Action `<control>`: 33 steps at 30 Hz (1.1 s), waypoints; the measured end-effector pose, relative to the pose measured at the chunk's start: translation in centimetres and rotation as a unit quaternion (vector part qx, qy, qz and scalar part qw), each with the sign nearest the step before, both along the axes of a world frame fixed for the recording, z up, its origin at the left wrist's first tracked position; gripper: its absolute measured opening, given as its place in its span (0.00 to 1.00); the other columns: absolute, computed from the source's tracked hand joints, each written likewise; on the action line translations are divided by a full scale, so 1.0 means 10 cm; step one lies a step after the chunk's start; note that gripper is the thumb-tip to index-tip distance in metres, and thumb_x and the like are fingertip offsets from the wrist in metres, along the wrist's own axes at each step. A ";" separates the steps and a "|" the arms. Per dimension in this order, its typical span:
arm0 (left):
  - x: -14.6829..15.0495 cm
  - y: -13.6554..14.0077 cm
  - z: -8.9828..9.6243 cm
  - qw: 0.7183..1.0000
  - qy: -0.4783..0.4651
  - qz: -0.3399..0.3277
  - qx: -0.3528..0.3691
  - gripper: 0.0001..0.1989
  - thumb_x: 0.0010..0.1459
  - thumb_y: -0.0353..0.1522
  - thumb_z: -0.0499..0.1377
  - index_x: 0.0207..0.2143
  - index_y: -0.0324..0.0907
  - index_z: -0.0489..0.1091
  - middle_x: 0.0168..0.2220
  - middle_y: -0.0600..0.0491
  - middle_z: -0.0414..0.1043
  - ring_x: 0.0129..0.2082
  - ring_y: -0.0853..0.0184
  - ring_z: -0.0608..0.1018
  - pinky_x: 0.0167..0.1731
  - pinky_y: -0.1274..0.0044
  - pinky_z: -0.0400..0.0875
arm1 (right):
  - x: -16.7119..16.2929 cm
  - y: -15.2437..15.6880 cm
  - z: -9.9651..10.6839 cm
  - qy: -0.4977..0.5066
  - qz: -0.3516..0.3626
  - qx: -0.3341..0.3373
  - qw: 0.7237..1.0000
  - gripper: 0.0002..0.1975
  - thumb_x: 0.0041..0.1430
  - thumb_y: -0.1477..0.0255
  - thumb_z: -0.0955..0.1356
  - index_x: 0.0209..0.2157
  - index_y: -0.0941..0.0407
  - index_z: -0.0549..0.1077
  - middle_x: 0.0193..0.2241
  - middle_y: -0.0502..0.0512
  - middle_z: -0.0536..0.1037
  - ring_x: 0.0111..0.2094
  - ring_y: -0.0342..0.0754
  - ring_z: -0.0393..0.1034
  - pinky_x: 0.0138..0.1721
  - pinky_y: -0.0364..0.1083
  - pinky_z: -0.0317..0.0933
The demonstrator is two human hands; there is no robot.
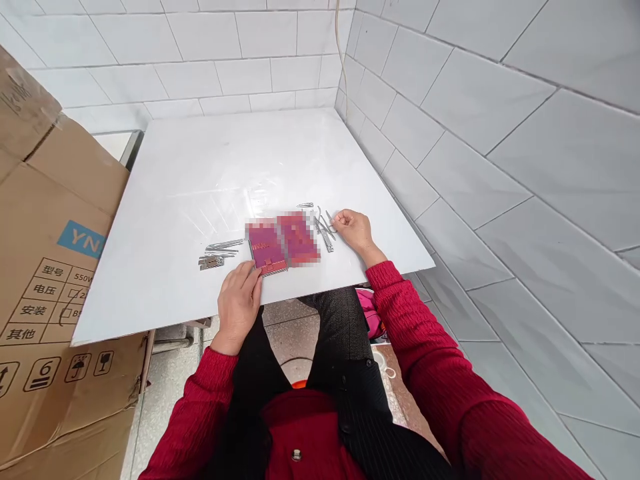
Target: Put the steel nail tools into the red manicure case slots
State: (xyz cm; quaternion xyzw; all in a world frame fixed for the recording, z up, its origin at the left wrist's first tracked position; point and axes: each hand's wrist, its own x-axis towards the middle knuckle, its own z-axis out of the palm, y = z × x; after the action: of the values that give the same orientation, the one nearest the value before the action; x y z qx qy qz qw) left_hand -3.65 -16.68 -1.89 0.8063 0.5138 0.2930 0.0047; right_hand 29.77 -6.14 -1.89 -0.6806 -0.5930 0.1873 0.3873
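Observation:
A red and purple manicure case (269,247) lies unfolded on the white table, with part of it blurred into blocks. At its near left corner, my left hand (239,297) grips the edge between thumb and fingers. My right hand (354,232) is closed in a pinch at the loop handle of what look like small scissors (332,225), right of the case. Beside them lie a nail clipper (327,243) and other thin metal tools, partly overlapping. Another small clipper (305,205) rests just beyond the case. Left of it are several slim metal tools (225,246) and flat clippers (211,262).
The white tabletop (225,153) meets tiled walls at the back and right. A large cardboard box (60,280) stands against the left side. A thin cable (341,50) hangs in the corner. My legs are under the near edge, close to a pink item (369,312).

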 end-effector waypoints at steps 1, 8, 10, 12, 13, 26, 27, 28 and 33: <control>0.00 0.00 0.00 1.000 0.001 -0.002 0.003 0.15 0.72 0.35 0.49 0.52 0.46 0.73 0.58 0.45 0.74 0.60 0.54 0.74 0.58 0.59 0.70 | 0.00 0.00 0.00 0.005 -0.001 0.002 1.000 0.09 0.56 0.65 0.67 0.27 0.55 0.73 0.23 0.49 0.75 0.26 0.44 0.64 0.32 0.43 0.56; -0.03 0.00 -0.06 0.999 0.002 -0.011 0.032 0.14 0.72 0.34 0.50 0.52 0.45 0.73 0.58 0.43 0.75 0.58 0.54 0.76 0.57 0.59 0.72 | 0.02 0.05 -0.09 0.051 -0.005 0.018 0.999 0.10 0.55 0.64 0.68 0.27 0.56 0.74 0.22 0.48 0.74 0.24 0.43 0.63 0.31 0.43 0.56; -0.03 0.00 -0.08 0.999 0.002 -0.011 0.033 0.14 0.72 0.34 0.51 0.52 0.45 0.73 0.58 0.43 0.75 0.58 0.55 0.76 0.57 0.59 0.72 | 0.02 0.04 -0.10 0.067 -0.011 0.023 0.997 0.10 0.56 0.64 0.68 0.28 0.56 0.74 0.22 0.48 0.74 0.24 0.43 0.64 0.32 0.43 0.58; -0.03 0.00 -0.09 0.999 0.000 -0.010 0.033 0.13 0.72 0.33 0.51 0.52 0.45 0.74 0.58 0.43 0.75 0.59 0.55 0.76 0.57 0.59 0.73 | 0.00 0.02 -0.07 0.064 -0.019 0.031 0.997 0.10 0.58 0.65 0.68 0.29 0.56 0.74 0.23 0.49 0.74 0.25 0.44 0.64 0.33 0.44 0.59; -0.04 0.00 -0.10 0.999 0.000 -0.008 0.034 0.13 0.72 0.33 0.51 0.51 0.45 0.74 0.58 0.43 0.75 0.59 0.55 0.76 0.57 0.59 0.73 | -0.03 0.01 -0.03 0.049 -0.016 0.035 0.998 0.10 0.59 0.65 0.67 0.29 0.56 0.74 0.24 0.50 0.74 0.26 0.44 0.65 0.34 0.44 0.59; -0.02 0.00 -0.11 0.995 0.014 -0.023 0.094 0.11 0.70 0.27 0.53 0.49 0.40 0.73 0.55 0.42 0.76 0.56 0.55 0.77 0.54 0.61 0.73 | -1.29 0.37 0.78 -0.336 0.259 -0.038 0.905 0.14 0.66 0.77 0.63 0.31 0.57 0.78 0.38 0.56 0.79 0.37 0.48 0.70 0.31 0.46 0.49; -0.02 0.00 -0.11 0.995 0.015 -0.025 0.092 0.11 0.70 0.27 0.53 0.49 0.40 0.73 0.55 0.41 0.76 0.56 0.55 0.77 0.54 0.61 0.73 | -1.35 0.42 0.81 -0.364 0.262 -0.048 0.893 0.14 0.66 0.76 0.63 0.32 0.57 0.79 0.39 0.57 0.80 0.37 0.48 0.70 0.30 0.46 0.48; -0.02 -0.01 -0.10 0.995 0.015 -0.026 0.091 0.11 0.70 0.27 0.53 0.49 0.40 0.73 0.55 0.41 0.76 0.57 0.55 0.77 0.55 0.61 0.73 | -1.41 0.45 0.82 -0.388 0.266 -0.055 0.881 0.13 0.66 0.76 0.63 0.33 0.57 0.79 0.40 0.58 0.80 0.38 0.49 0.71 0.30 0.46 0.48; -0.03 -0.02 -0.11 0.996 0.022 -0.021 0.087 0.11 0.69 0.26 0.53 0.49 0.39 0.74 0.56 0.40 0.76 0.58 0.55 0.77 0.55 0.61 0.73 | -1.56 0.54 0.84 -0.470 0.288 -0.096 0.829 0.13 0.68 0.75 0.63 0.39 0.59 0.81 0.43 0.62 0.82 0.42 0.53 0.74 0.33 0.46 0.52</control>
State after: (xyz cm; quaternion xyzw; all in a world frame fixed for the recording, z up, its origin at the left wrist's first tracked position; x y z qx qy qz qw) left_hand -3.92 -16.90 -3.00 0.8206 0.4689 0.3190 -0.0707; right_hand 14.16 -0.69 6.51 -0.5188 -0.8514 0.0036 -0.0765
